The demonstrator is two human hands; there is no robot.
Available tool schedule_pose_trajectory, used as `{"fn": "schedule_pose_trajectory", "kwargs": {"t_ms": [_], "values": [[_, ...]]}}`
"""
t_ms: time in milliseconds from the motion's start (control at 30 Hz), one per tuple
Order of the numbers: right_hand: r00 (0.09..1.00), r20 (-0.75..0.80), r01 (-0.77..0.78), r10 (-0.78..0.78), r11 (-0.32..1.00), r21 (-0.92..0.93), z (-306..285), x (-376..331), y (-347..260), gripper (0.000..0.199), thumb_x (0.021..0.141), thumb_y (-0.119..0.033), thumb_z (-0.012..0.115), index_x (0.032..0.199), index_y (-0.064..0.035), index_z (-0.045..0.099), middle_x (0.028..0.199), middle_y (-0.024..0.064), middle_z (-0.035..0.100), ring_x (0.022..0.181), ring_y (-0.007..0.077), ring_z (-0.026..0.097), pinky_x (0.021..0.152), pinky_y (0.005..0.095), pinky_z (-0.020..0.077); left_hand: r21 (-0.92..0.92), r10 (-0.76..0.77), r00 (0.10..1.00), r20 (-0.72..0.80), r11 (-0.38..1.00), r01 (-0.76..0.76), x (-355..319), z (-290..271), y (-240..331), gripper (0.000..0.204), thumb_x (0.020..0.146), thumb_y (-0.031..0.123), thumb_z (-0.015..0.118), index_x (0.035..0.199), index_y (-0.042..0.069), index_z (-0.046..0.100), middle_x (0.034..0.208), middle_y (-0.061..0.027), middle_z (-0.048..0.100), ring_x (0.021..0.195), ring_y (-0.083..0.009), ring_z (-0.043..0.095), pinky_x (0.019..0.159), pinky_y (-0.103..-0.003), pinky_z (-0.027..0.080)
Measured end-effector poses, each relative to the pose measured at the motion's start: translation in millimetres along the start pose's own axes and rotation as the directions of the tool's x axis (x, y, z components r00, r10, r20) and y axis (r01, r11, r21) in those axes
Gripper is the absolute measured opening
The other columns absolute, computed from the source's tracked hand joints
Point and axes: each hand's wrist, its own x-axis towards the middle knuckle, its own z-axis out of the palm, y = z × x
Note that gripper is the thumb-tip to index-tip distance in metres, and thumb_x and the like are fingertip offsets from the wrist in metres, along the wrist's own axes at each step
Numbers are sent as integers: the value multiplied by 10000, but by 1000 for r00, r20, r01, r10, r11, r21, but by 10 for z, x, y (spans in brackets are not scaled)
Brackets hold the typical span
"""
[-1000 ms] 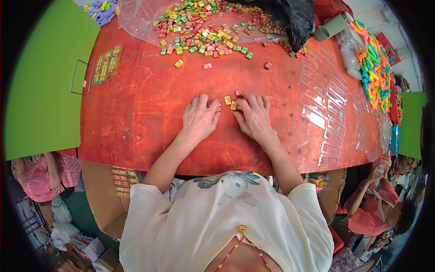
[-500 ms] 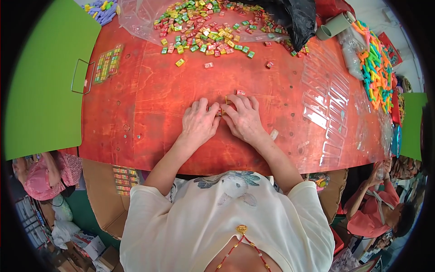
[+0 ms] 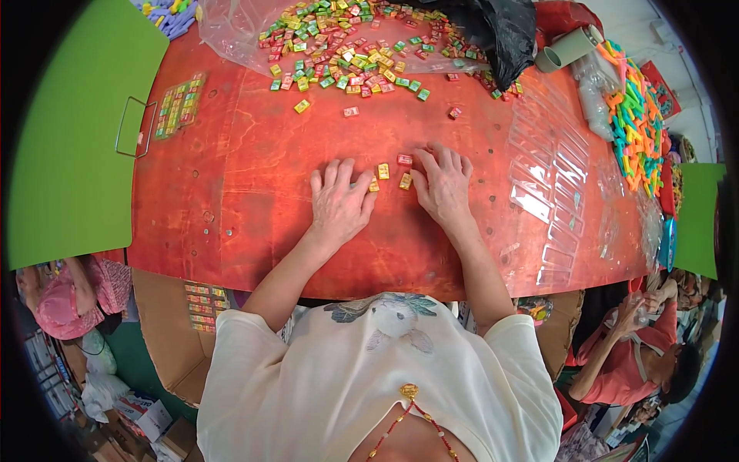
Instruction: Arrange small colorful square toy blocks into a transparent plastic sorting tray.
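Note:
My left hand [image 3: 339,202] rests on the red table with its fingers apart. Beside its index finger and thumb lies a small yellow box [image 3: 374,185], partly covered by the fingers. My right hand [image 3: 446,192] is spread too, its fingertips close to a red box [image 3: 404,159] and another yellow box [image 3: 406,182]. Between the hands sits one more yellow box [image 3: 383,171]. Farther off, a large heap of red, yellow and green boxes [image 3: 362,58] spills from a clear plastic sheet [image 3: 231,35], with a few strays nearer.
At the far left, boxes fill a clear tray [image 3: 179,106] beside a green panel [image 3: 77,138] with a wire handle. Empty clear blister trays [image 3: 550,185] lie to the right, near a pile of bright plastic pieces [image 3: 637,123]. A black bag [image 3: 504,35] covers the far edge.
My hands have parted, the right one shifting to the right. Yellow boxes that were between my fingers now show on the table in the gap.

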Motion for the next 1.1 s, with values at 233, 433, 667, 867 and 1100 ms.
{"fn": "schedule_pose_trajectory", "kwargs": {"t_ms": [233,433,667,867,1100], "values": [[998,10,-60,61,993,-97,124,189,-66,191,839,-231,711,958,-84,682,1059,69,617,1031,273,565,985,461,358,-15,-24,998,-52,1000,24,-10,57,-18,277,836,272,707,1065,125,655,1252,-156,542,1219,-342,489,965,-539,353],[993,-40,-117,113,989,-91,112,135,-105,165,811,-232,710,859,-78,676,968,86,603,983,272,559,961,481,358,-26,-26,997,-77,999,24,-11,53,-24,276,825,256,709,1060,122,655,1254,-157,547,1208,-336,494,968,-535,355],[998,-66,16,-15,1000,26,262,77,-464,160,797,-235,714,873,-98,683,979,72,601,990,270,557,1002,499,336,-28,-40,996,-81,999,38,-10,43,-49,291,797,231,722,1058,120,655,1254,-155,549,1204,-332,497,971,-522,356],[993,-109,-54,54,999,3,211,168,-399,162,793,-229,711,834,-75,681,958,87,596,974,276,548,984,499,341,-47,-49,994,-100,998,45,-17,57,-42,318,782,228,731,1068,112,651,1259,-153,548,1205,-326,496,970,-515,355],[993,-109,-31,37,998,62,150,41,-511,192,814,-243,725,903,-83,665,1033,83,612,1029,270,553,987,485,331,-18,-53,996,-66,999,52,-26,57,-47,354,781,234,727,1102,114,642,1269,-158,546,1208,-328,495,970,-513,353]]}}
